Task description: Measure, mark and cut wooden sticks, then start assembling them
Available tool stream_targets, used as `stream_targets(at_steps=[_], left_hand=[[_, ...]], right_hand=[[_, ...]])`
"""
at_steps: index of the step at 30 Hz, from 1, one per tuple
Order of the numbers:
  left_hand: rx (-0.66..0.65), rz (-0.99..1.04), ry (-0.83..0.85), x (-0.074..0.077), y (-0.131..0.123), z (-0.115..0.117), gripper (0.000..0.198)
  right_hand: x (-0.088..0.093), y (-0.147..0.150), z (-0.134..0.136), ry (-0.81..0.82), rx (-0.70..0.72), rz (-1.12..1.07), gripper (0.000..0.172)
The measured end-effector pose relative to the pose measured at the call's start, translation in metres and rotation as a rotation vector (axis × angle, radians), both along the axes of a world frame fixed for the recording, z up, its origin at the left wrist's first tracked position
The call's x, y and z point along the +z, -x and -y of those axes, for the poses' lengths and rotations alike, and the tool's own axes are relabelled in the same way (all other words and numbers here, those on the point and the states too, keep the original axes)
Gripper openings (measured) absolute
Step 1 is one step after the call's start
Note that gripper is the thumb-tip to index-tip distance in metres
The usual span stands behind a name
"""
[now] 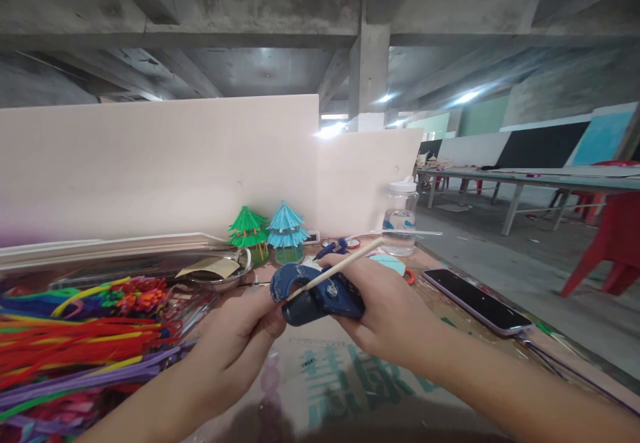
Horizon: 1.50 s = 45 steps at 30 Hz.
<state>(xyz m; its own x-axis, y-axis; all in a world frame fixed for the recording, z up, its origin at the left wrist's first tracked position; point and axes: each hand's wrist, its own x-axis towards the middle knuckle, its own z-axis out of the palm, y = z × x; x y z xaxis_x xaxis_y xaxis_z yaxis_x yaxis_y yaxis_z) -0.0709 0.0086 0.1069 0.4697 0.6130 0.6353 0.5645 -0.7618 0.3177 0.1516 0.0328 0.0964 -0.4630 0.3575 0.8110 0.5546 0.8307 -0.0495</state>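
My right hand point(385, 303) is wrapped around a dark blue hand tool point(345, 296) with a curved jaw, a blunt black end and a screw. A thin wooden stick point(350, 259) slants across the tool, and its lower end passes into the gap by the curved jaw. Close against that gap, the fingers of my left hand point(250, 326) are pinched on the stick's lower end, which they mostly hide. Behind my hands lies a blue glue gun point(333, 249) with a clear stick in it.
Green point(249, 233) and blue point(287, 229) miniature trees stand by a white panel point(165, 163). Colourful pipe cleaners point(85, 336) crowd the left, beside a metal tray point(235, 273). A water bottle point(400, 219), a phone point(477, 301) and orange-handled scissors point(410, 276) are at the right.
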Motion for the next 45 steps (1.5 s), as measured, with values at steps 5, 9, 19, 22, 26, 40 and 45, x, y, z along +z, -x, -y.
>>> stream_targets(at_steps=[5,9,19,22,26,40,45], left_hand=[[-0.052,0.123,0.080,0.001,-0.008,0.005,0.030],[-0.142,0.220,0.067,-0.001,-0.015,0.008,0.060],[-0.112,0.321,0.100,0.003,-0.015,0.011,0.034],[-0.075,0.326,0.137,0.003,-0.013,0.011,0.037],[-0.062,0.308,0.140,0.004,-0.012,0.013,0.037],[-0.081,0.328,0.140,-0.008,-0.004,0.004,0.051],[-0.038,0.188,0.012,-0.010,0.003,-0.001,0.042]], right_hand=[[0.000,0.001,0.001,-0.023,-0.084,0.056,0.039],[-0.002,0.004,0.008,-0.060,-0.105,0.139,0.041],[-0.007,0.008,0.000,-0.109,-0.056,0.052,0.034],[-0.011,0.007,-0.009,-0.134,-0.068,0.019,0.040],[-0.014,0.004,-0.013,-0.200,-0.091,0.017,0.042],[-0.003,-0.007,-0.012,-0.225,-0.148,0.046,0.029],[0.001,-0.010,-0.013,-0.295,-0.203,0.025,0.027]])
